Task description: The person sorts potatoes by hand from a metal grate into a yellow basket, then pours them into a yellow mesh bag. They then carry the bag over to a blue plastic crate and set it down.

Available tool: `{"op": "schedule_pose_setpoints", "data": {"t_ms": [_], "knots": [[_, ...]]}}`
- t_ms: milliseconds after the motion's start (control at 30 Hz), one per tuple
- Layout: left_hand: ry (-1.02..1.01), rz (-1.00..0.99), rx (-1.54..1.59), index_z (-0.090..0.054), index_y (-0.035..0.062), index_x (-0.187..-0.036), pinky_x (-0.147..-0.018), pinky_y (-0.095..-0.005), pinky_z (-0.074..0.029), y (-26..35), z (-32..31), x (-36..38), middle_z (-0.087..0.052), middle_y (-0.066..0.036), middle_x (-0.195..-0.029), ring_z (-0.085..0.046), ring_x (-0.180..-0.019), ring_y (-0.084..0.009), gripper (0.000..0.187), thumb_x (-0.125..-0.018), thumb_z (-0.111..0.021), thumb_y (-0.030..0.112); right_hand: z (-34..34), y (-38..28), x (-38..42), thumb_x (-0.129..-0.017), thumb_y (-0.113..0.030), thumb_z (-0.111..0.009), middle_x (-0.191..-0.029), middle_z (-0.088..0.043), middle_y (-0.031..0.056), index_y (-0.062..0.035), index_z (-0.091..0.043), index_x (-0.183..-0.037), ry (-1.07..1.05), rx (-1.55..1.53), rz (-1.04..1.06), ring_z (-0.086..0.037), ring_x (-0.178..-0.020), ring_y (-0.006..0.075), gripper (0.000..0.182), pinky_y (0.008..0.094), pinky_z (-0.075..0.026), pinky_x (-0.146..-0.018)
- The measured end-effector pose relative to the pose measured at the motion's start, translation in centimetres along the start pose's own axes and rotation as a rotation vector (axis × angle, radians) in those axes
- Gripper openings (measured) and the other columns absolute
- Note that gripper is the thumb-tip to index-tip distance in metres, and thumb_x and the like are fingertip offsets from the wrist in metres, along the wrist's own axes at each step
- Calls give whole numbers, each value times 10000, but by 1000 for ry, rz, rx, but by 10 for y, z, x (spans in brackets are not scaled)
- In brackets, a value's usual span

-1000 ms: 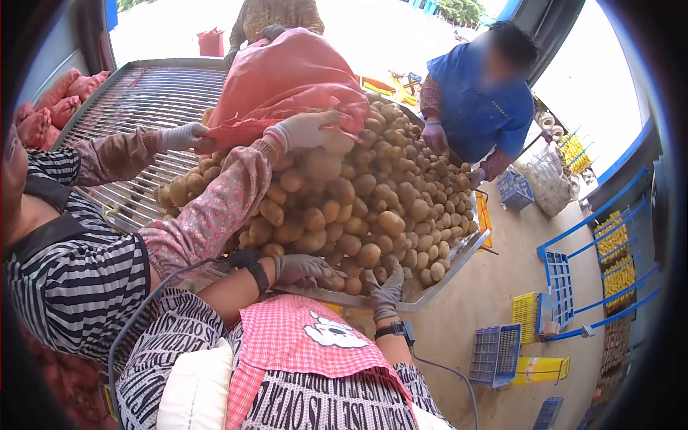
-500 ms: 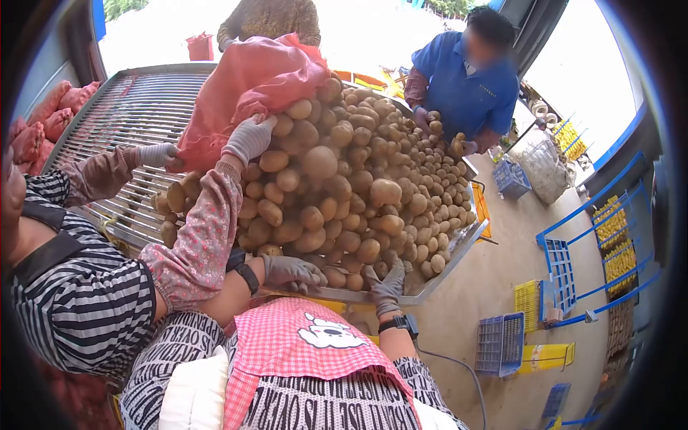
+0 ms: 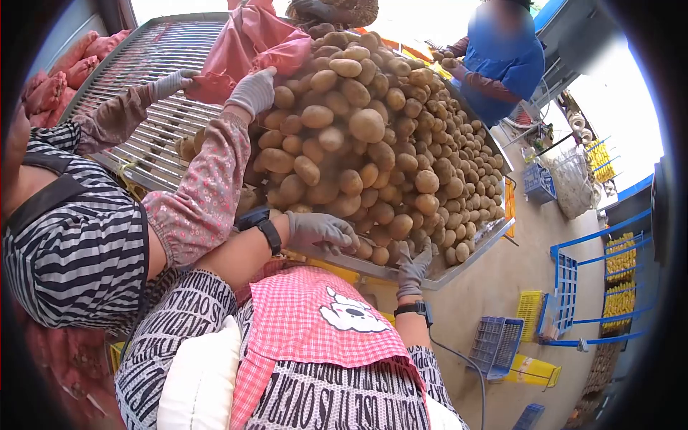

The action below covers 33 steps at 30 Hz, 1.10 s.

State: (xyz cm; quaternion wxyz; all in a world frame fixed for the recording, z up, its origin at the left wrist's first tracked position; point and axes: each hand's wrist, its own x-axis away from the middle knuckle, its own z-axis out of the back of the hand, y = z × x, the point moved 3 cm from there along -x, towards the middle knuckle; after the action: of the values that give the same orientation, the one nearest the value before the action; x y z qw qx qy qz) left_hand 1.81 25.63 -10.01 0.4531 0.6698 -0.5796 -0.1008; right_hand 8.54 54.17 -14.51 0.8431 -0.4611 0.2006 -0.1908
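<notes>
A large heap of potatoes (image 3: 367, 125) covers the metal sorting table (image 3: 459, 266). My left hand (image 3: 322, 231), in a grey glove, rests at the near edge by the lowest potatoes, fingers stretched out and holding nothing I can see. To its right, my right hand (image 3: 416, 266), gloved the same way, is open with fingers spread and pointing up against potatoes at the rim. At my left, a co-worker's gloved hands (image 3: 252, 93) grip a pink mesh sack (image 3: 247, 46) at the heap's far left side.
Slatted bars (image 3: 154, 72) form the table's left part. Full red sacks (image 3: 68, 75) are stacked at far left. A person in blue (image 3: 505, 64) holds potatoes across the heap. Blue crates (image 3: 494, 347), a yellow crate (image 3: 530, 315) and blue racks (image 3: 566, 279) stand right.
The pink sack has been drawn back and hangs lower in bulk, with more potatoes exposed beneath it. My view has shifted; both my hands stay near the table edge, the right one's fingers more spread.
</notes>
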Motion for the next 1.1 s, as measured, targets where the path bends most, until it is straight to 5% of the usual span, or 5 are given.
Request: {"op": "schedule_pose_setpoints", "data": {"t_ms": [367, 500, 667, 967, 1100], "knots": [[865, -1147, -1509, -657, 110, -1101, -906, -405, -517, -25, -21, 69, -632, -106, -1119, -639, -1008, -303, 291, -817, -710, 145, -17, -1, 8, -839, -191, -762, -1376, -478, 131, -9, -327, -1455, 100, -417, -94, -531, -1188, 238, 776, 347, -467, -1015], [1283, -1075, -1571, -590, 91, -1198, -976, -426, -482, -37, -7, 126, -577, -150, -1231, -584, -1115, -339, 423, -800, -725, 138, -35, -40, 20, -820, -173, -757, -1341, -502, 137, -5, -345, -1447, -113, -458, -15, -557, -1125, 240, 768, 364, -497, -968], [1832, -800, -1149, -407, 65, -1408, -1112, -432, -361, -68, 72, 164, -483, -192, -1361, -460, -1276, -367, 745, -767, -763, 196, -93, -135, 51, -776, -158, -751, -1236, -573, 156, -12, -435, -1409, -490, -112, 578, -604, -1014, 260, 723, 347, -505, -901], [1425, -332, -1235, -494, 70, -1341, -1124, -440, -350, -28, 90, 173, -532, -183, -1337, -487, -1274, -331, 788, -651, -835, 241, -189, -198, 85, -757, -378, -699, -1347, -554, 87, -134, -459, -1425, -796, 259, 1158, -538, -1178, 269, 751, 514, -289, -1102], [1396, -466, -549, -529, 72, -1268, -992, -364, -479, -28, 100, 188, -622, -102, -1200, -594, -1137, -222, 714, -668, -877, 242, -198, -198, 86, -744, -424, -701, -1328, -564, 60, -162, -472, -1414, -779, 326, 1129, -528, -1187, 239, 755, 518, -261, -1116]]}}
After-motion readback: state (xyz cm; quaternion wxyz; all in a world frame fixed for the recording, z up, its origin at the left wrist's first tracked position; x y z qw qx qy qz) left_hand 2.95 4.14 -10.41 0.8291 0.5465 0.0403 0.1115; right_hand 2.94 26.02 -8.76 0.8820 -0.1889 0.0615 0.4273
